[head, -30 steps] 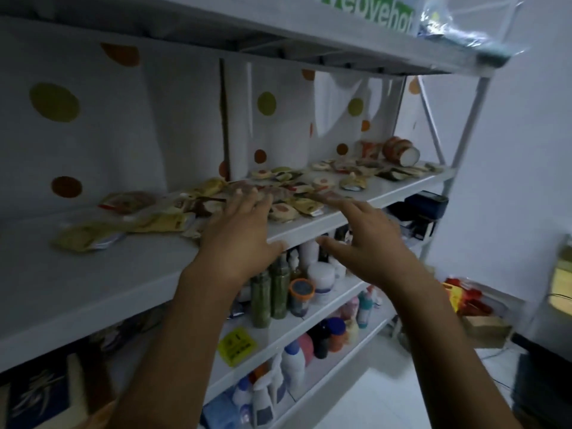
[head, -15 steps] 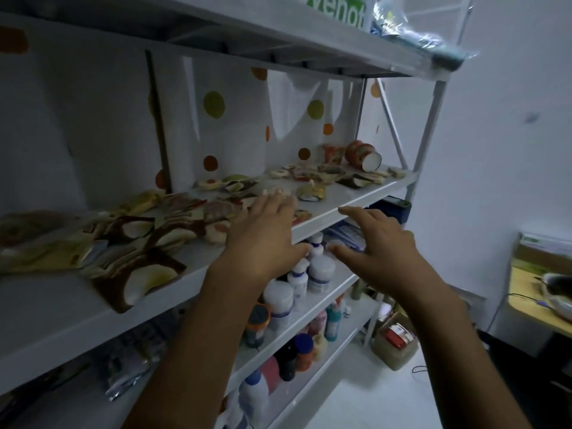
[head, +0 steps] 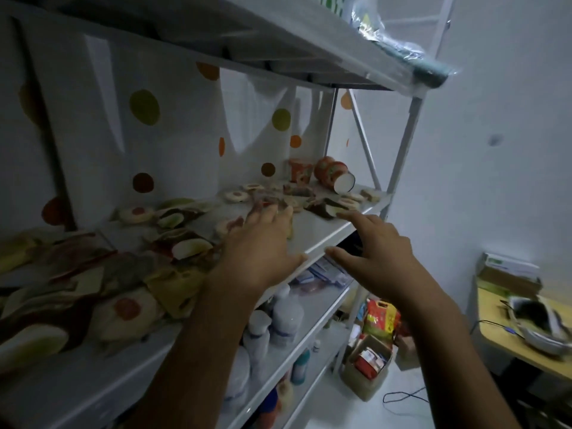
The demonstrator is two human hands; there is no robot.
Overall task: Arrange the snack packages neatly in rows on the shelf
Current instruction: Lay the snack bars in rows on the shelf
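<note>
Several flat snack packages (head: 173, 264) lie scattered in a loose heap along the white shelf (head: 322, 239), from the near left to the far right end. My left hand (head: 263, 246) hovers over the shelf's middle with fingers spread, fingertips over a few small packages (head: 230, 226). My right hand (head: 374, 252) is stretched out at the shelf's front edge, fingers straight, index tip near a dark package (head: 325, 209). Neither hand holds anything.
Orange cup-shaped containers (head: 332, 173), one on its side, sit at the shelf's far right. White bottles (head: 278, 317) stand on the lower shelf. A cardboard box (head: 366, 366) sits on the floor by the shelf post. A yellow table (head: 523, 345) is at the right.
The view has shifted right along the shelf and closer. Both hands have reached farther toward the shelf's right half, staying empty and spread.
</note>
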